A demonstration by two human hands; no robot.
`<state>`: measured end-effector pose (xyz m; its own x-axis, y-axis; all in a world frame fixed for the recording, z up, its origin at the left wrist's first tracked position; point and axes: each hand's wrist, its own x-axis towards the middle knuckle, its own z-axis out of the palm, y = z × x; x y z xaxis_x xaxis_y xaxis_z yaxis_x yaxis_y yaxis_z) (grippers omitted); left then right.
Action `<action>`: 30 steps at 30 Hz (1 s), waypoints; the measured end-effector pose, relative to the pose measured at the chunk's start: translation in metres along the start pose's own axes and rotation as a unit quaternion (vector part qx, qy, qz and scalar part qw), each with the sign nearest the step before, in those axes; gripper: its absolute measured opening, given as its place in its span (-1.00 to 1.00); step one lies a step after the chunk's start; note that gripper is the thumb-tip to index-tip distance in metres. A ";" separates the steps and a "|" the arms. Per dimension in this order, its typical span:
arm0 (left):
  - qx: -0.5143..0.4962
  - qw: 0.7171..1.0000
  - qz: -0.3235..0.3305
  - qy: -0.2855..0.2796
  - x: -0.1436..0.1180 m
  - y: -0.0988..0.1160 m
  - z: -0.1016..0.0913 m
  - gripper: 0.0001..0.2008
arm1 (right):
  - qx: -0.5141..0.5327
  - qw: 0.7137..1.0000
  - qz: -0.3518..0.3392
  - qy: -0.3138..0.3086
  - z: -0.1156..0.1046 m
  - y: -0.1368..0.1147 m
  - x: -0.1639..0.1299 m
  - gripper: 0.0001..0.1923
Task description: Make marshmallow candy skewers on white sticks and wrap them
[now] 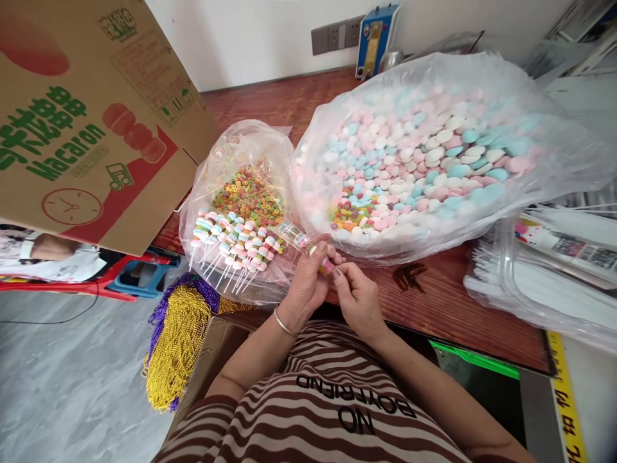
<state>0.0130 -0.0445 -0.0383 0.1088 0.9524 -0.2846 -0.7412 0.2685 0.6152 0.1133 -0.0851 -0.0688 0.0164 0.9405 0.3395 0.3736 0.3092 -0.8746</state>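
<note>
Both hands are closed on a narrow clear printed candy wrapper (295, 236) at the table's front edge. My left hand (307, 278), with a bangle on its wrist, grips the middle of the wrapper. My right hand (359, 297) pinches its near end, where coloured candy shows through. The fingers hide part of the contents. Left of my hands, marshmallow candy skewers (245, 241) on white sticks lie in an open plastic bag (190, 206), in front of a heap of small ring candies (248, 196).
A large clear bag (318, 128) of pastel candy discs (409, 161) fills the table's right side. White sticks and printed wrappers (569, 247) lie at far right, brown twist ties (409, 276) nearer. A cardboard box (87, 122) stands left, bead strands (178, 347) below.
</note>
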 end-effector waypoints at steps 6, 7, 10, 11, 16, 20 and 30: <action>0.021 1.000 0.015 0.014 -0.006 0.017 -0.016 -0.63 | -0.156 0.974 -0.156 0.048 -0.005 0.014 -0.006 -0.82; 0.008 0.999 0.028 0.015 -0.005 0.017 -0.017 -0.67 | -0.152 0.975 -0.157 0.036 -0.004 0.013 -0.007 -0.82; -0.005 0.999 0.049 0.017 -0.006 0.006 -0.016 -0.74 | -0.109 0.988 -0.113 0.010 0.002 0.007 -0.007 -0.80; -0.001 0.999 0.043 0.016 -0.007 0.000 -0.014 -0.72 | -0.091 0.992 -0.090 0.011 0.005 0.005 -0.006 -0.80; 0.052 0.998 0.002 -0.024 -0.016 -0.017 -0.009 -0.66 | 0.060 0.997 0.040 0.011 0.010 0.005 0.001 -0.81; 0.116 0.993 0.018 -0.031 -0.014 -0.015 -0.016 -0.64 | 0.242 0.960 0.137 -0.002 0.007 0.008 0.003 -0.78; 0.166 0.983 0.002 -0.081 -0.014 -0.011 -0.019 -0.62 | 0.404 0.885 0.232 -0.007 0.004 0.016 0.004 -0.58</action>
<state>0.0071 -0.0636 -0.0545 0.2303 0.9567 -0.1782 -0.4875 0.2719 0.8297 0.1152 -0.0755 -0.0824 -0.0198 0.9925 -0.1209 -0.4557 -0.1166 -0.8825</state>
